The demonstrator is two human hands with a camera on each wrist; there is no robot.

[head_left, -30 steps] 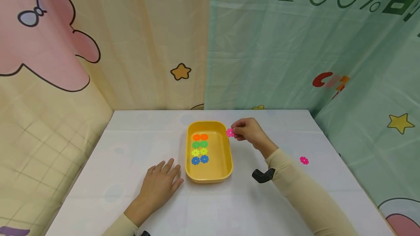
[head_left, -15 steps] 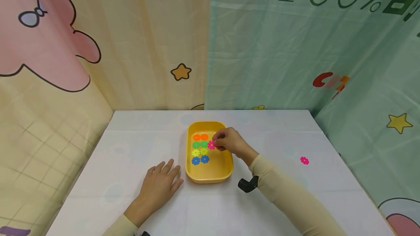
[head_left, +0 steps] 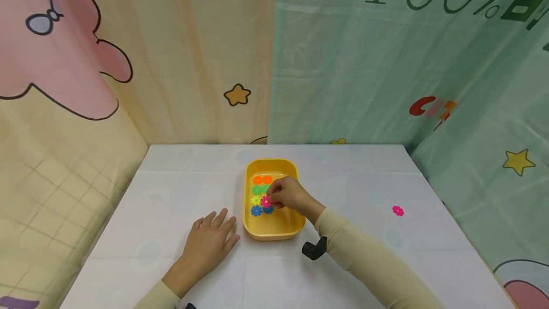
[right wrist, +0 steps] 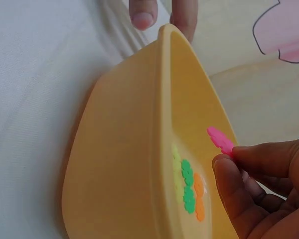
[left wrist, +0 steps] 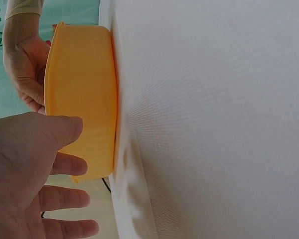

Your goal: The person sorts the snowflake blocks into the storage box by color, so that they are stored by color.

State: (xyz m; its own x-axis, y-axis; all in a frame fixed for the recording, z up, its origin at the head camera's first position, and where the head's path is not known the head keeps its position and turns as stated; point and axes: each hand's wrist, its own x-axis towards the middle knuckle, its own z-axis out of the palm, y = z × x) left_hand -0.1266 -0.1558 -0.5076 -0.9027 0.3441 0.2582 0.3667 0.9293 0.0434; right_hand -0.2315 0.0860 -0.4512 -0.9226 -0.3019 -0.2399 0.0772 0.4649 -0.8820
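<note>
My right hand (head_left: pixel 291 196) is over the yellow tray (head_left: pixel 274 229), pinching a pink flower-shaped disc (right wrist: pixel 221 140) between thumb and finger. In the head view that pink disc covers part of the lower rows. Inside the tray lie pairs of discs: orange (head_left: pixel 257 180), green (head_left: pixel 257 190), yellow (head_left: pixel 255 200) and blue (head_left: pixel 256 211); the right-hand yellow one is hidden. Just left of the tray, my left hand (head_left: pixel 208 243) has its fingers spread and relaxed and holds nothing.
Another pink flower disc (head_left: pixel 398 211) lies on the white table (head_left: pixel 351 166), right of the tray. Printed curtains (head_left: pixel 206 51) hang behind and beside the table. A black wrist mount (head_left: pixel 315 248) sticks out from the right sleeve.
My right hand has carried the pink disc leftward from beyond the tray's right rim, then down and nearer, over the yellow and blue discs. The left hand stays in place.
</note>
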